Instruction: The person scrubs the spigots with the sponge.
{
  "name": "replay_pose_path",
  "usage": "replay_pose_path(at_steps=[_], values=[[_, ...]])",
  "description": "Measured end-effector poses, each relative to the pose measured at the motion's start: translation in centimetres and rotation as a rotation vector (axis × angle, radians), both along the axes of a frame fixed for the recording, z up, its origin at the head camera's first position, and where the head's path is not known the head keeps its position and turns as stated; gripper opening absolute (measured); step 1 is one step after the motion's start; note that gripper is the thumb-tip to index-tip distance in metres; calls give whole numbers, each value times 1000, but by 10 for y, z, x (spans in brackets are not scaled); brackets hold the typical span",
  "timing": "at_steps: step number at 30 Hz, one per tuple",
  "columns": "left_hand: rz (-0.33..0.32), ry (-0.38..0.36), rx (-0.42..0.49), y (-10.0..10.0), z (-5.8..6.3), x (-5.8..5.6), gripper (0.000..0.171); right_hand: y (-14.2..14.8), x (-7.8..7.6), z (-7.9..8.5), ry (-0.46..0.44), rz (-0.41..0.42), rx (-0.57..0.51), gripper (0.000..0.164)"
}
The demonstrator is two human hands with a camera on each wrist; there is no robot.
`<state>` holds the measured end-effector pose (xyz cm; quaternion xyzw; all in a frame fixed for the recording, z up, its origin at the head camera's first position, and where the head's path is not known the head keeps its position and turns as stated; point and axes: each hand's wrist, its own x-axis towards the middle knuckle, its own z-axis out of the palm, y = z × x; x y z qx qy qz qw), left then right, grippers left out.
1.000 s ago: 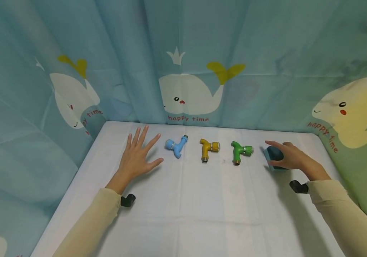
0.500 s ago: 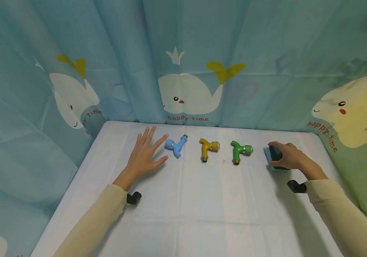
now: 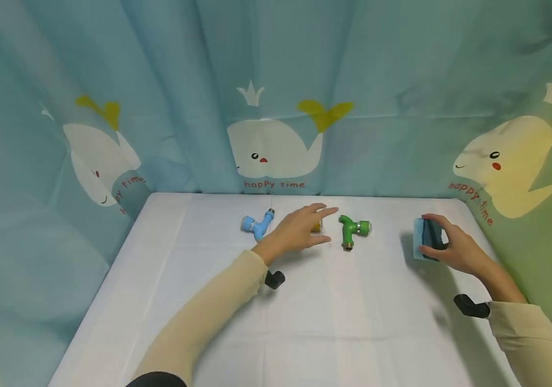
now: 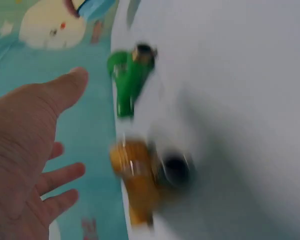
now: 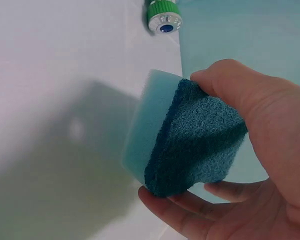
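My right hand (image 3: 459,250) pinches a blue sponge (image 5: 155,125) with a dark scouring side, thumb and fingers on opposite edges, held above the table at the right. My left hand (image 3: 300,228) reaches over the yellow tap (image 3: 317,227), fingers spread and holding nothing. Most of that tap is hidden behind the hand in the head view; in the left wrist view it is blurred. A green tap (image 3: 350,231) lies just right of the left fingertips. The light blue tap (image 3: 258,223) lies behind the left wrist, its lower end partly covered.
A white cloth covers the table (image 3: 334,322). Blue-green curtains (image 3: 184,134) with whale prints hang behind it and at both sides. A black wrist camera mount (image 3: 276,279) sits under the left cuff, another mount (image 3: 471,306) by the right cuff.
My left hand has moved right, from beside the light blue tap to over the yellow one. My right hand has lifted the sponge off the table and tilted it. The head view has shifted slightly.
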<state>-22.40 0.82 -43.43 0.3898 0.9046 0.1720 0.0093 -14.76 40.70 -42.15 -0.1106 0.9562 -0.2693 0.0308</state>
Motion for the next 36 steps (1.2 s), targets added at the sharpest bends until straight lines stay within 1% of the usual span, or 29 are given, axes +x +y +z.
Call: replay_pose_path(at_steps=[3,6,9,12,14,17,22,24,25,26,28,30,33,34,36], values=[[-69,-38,-74,37,0,-7,77,5,9,-1,2,-21,-24,80],[-116,-86,-159,63,-2,-11,84,7,17,-2,24,-25,-47,79],[-140,-109,-244,77,-6,-12,92,5,24,-5,33,-26,-69,79],[-157,-107,-296,85,-10,-15,92,4,29,-5,27,-30,-82,81],[-161,-115,-304,88,-11,-17,89,3,32,-5,29,-38,-83,81],[-164,-151,-288,94,-12,-21,86,2,35,-5,21,-48,-88,81],[-142,-191,-226,101,-13,-25,83,1,39,-7,-2,-48,-125,82],[-122,-202,-156,99,-12,-25,83,-1,40,-7,0,-48,-150,83],[-112,-216,-101,97,-12,-24,83,-2,41,-8,4,-47,-175,84],[-99,-237,-36,95,-11,-22,84,-3,41,-9,11,-44,-201,84],[-72,-311,136,88,-6,-18,85,-7,42,-10,26,-37,-267,83],[-53,-413,337,78,2,-12,85,-10,42,-10,36,-28,-347,81],[-41,-605,634,57,13,1,81,-18,44,-10,58,-25,-438,75],[-43,-661,721,49,15,6,80,-21,44,-9,61,-27,-456,73],[-38,-739,852,33,18,17,79,-28,46,-9,75,-31,-472,68]])
